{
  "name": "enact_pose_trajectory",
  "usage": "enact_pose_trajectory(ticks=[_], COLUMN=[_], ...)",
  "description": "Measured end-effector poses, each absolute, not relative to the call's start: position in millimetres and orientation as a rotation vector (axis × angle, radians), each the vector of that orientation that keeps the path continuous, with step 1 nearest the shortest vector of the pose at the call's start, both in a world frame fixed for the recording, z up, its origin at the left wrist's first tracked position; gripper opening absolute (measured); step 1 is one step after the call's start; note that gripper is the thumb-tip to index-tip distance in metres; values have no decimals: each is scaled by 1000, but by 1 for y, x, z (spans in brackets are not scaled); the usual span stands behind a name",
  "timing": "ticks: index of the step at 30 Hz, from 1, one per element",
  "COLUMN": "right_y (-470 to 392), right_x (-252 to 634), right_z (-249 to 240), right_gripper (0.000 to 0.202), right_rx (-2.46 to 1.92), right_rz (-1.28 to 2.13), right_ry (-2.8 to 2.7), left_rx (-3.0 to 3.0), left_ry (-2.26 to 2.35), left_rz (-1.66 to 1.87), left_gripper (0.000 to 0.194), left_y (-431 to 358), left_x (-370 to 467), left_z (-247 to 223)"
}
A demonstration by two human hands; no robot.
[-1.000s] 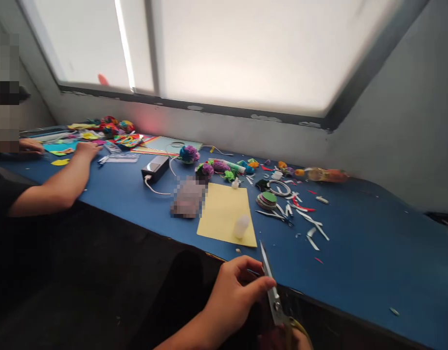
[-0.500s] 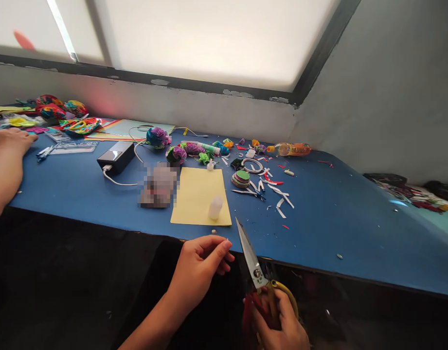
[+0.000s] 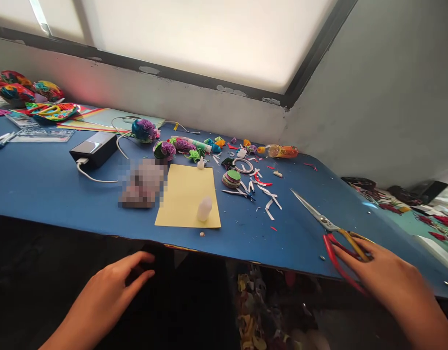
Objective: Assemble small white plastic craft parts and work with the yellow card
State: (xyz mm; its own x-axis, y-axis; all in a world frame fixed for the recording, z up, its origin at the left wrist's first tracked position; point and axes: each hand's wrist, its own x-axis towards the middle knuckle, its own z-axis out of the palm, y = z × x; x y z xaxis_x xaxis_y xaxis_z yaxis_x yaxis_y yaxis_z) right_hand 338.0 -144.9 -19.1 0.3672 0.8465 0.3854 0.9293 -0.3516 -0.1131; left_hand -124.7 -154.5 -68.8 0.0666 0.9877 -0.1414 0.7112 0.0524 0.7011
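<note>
1 blue table (image 3: 96, 206), cluttered, below bright window (image 3: 194, 39) — left grip (image 3: 112, 287) loosely parted; right grip (image 3: 389, 267) holding scissors (image 3: 326, 222).

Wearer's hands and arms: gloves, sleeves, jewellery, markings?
Left hand and right hand are ungloved, with five-fingered human shape. Both forearms show bare to the frame edge, no sleeves in view. No ring, watch, cable or marking discernible.

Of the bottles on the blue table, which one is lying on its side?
The orange-labelled bottle near the wall, farther back than the scissors in the right hand. The small white bottle, by contrast, stands on the yellow paper.
</note>
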Motion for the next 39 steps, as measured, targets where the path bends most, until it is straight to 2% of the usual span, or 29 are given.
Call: enact_pose_trajectory(ticks=[2,6,11,13,16,19,22,24,28,32,39], right_y=[-126,-107,-102,-92,-58,-14,17,29,38,45,59], right_x=[347,358,350,333,296,261,237,228,223,228,224], right_z=[-19,-24,-17,-16,-18,-19,-16,-15,-17,-16,-3], right_gripper=[52,54,47,40,24,33,39,33,18,16,13], right_rx=[-2562,-2841,-2839,-2637,-2019,-1394,-848,-572,-253,-48,212], right_rz=[-211,-74,-246,-377,-495,-633,-738,-793,-888,-980,-1075], right_ry=[-1510,-1492,-1710,-1922,-2429,-2789,-3012,-3079,-3099,-3090,-3129], left_rx=[1647,1646,1777,1868,1972,2002,2003,2003,2025,2013,1921], left_ry=[1641,1379,1327,1419,1513,1537,1563,1595,1647,1672,1663], left_rz=[571,588,811,818,771,745,737,753,794,790,805], left_gripper=[34,25,29,29,36,44,33,28,25,28,22], left_y=[-155,-149,-125,-111,-89,-73,-67,-68,-74,-78,-76], left_x=[-124,-106,-84,-74,-56,-38,-32,-32,-36,-39,-44], left_z=[-72,-57,-29,-23,-23,-29,-31,-28,-23,-31,-40])
